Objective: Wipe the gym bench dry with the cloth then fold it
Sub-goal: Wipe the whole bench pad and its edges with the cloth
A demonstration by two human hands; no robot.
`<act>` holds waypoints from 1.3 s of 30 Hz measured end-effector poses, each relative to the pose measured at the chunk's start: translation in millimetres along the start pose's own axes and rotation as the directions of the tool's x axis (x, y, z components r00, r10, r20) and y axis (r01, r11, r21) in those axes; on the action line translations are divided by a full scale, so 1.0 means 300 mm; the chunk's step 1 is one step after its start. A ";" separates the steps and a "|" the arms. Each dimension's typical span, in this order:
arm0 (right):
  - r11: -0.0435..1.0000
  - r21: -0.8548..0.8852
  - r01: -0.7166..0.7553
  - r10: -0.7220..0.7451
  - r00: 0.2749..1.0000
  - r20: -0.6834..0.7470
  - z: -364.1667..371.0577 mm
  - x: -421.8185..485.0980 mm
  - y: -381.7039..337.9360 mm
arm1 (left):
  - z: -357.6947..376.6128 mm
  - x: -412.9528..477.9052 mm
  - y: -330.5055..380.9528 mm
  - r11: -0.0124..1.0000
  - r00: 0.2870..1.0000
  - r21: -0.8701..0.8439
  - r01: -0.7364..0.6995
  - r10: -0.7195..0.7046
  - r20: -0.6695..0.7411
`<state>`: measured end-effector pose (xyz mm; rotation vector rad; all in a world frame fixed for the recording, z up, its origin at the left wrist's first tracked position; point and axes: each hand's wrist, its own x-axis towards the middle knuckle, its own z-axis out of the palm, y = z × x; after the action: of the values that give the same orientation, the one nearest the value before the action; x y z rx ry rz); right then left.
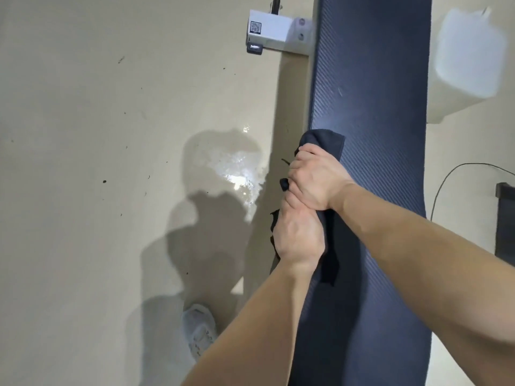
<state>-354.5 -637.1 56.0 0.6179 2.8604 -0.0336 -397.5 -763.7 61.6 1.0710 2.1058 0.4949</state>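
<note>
The gym bench is a long dark blue textured pad running from the top of the view down to the bottom right. A dark cloth lies bunched over its left edge, about halfway along. My right hand grips the upper part of the cloth on that edge. Just below it, my left hand grips the lower part, and a strip of cloth hangs down past the wrist. Both hands have their fingers curled over the pad's left side.
A beige floor with a wet shiny patch lies left of the bench. A white box with a QR code sits near the bench's far end. My white shoe stands below. A thin cable and dark object are at right.
</note>
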 end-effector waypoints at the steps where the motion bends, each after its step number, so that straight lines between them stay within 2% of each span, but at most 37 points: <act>1: 1.000 -0.009 0.010 -0.010 1.000 -0.002 -0.004 0.029 0.040 | -0.003 0.049 0.027 1.000 0.999 0.004 0.020 -0.020 0.028; 11: 0.998 -0.038 -0.046 0.045 0.998 -0.045 -0.025 0.282 0.357 | -0.047 0.414 0.240 0.945 0.961 -0.197 0.262 -0.237 0.143; 18: 0.996 -0.051 -0.076 0.069 0.990 -0.119 -0.041 0.477 0.599 | -0.093 0.685 0.382 0.936 0.966 -0.240 0.256 -0.243 0.084; 23: 0.993 -0.046 -0.112 0.107 0.989 -0.099 -0.080 0.686 0.850 | -0.153 0.980 0.530 0.897 0.938 -0.277 0.344 -0.317 0.139; 26: 0.990 -0.083 -0.114 0.111 0.993 -0.039 -0.126 0.812 0.998 | -0.184 1.156 0.620 0.890 0.947 -0.325 0.320 -0.309 0.088; 29: 0.986 0.014 -0.166 0.167 0.983 -0.075 -0.143 0.894 1.091 | -0.190 1.282 0.667 0.871 0.937 -0.354 0.340 -0.345 0.051; 32: 0.978 0.057 -0.199 0.203 0.974 -0.098 -0.157 0.942 1.160 | -0.203 1.347 0.708 0.833 0.964 -0.490 0.256 -0.260 0.062; 34: 0.968 0.079 -0.238 0.244 0.966 -0.081 -0.155 0.950 1.172 | -0.213 1.358 0.706 0.864 0.969 -0.447 0.232 -0.247 0.025; 37: 0.961 0.044 -0.272 0.275 0.958 -0.083 -0.147 0.927 1.136 | -0.235 1.341 0.695 0.896 0.945 -0.401 0.190 -0.277 -0.173; 39: 0.955 0.039 -0.293 0.296 0.950 -0.098 -0.146 0.892 1.085 | -0.213 1.282 0.656 0.960 0.956 -0.248 0.129 -0.187 -0.226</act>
<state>-467.7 -228.8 49.2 1.0744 2.8339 0.0120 -493.4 -337.6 62.1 0.7296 2.2597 0.8075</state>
